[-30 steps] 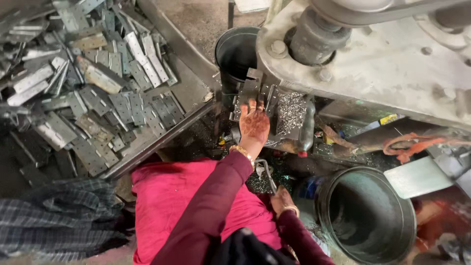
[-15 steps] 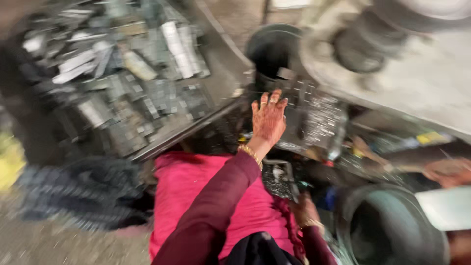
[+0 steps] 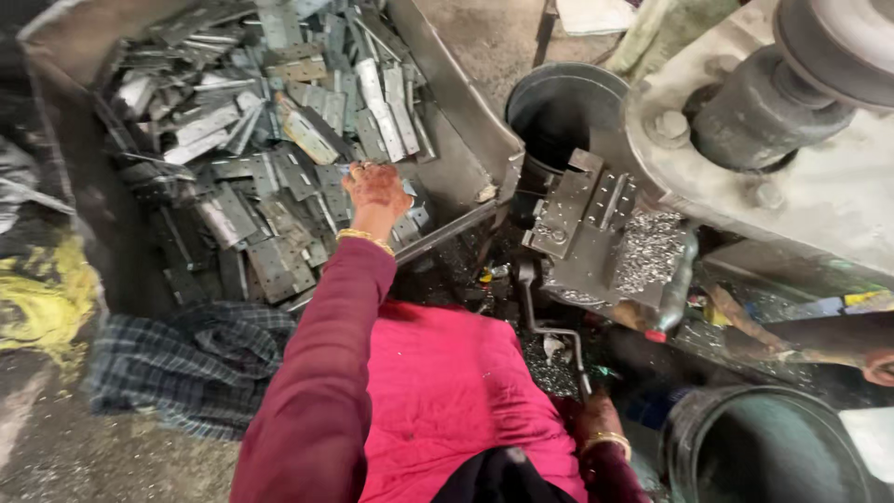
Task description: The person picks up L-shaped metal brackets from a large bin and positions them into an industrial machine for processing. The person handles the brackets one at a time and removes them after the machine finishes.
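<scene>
Left hand (image 3: 375,186) reaches into the tray (image 3: 456,93), fingers curled on a metal plate (image 3: 407,189) from the pile; right hand (image 3: 596,414) low by the press lever (image 3: 545,326), grip unclear.

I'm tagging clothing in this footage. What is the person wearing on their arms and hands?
Both arms are covered by long maroon sleeves that end at the wrists. Each wrist carries a thin gold-coloured bangle, one on the left wrist and one on the right wrist. The left hand wears no glove and shows dark reddish patterned markings on its back. The right hand is mostly hidden.
</scene>
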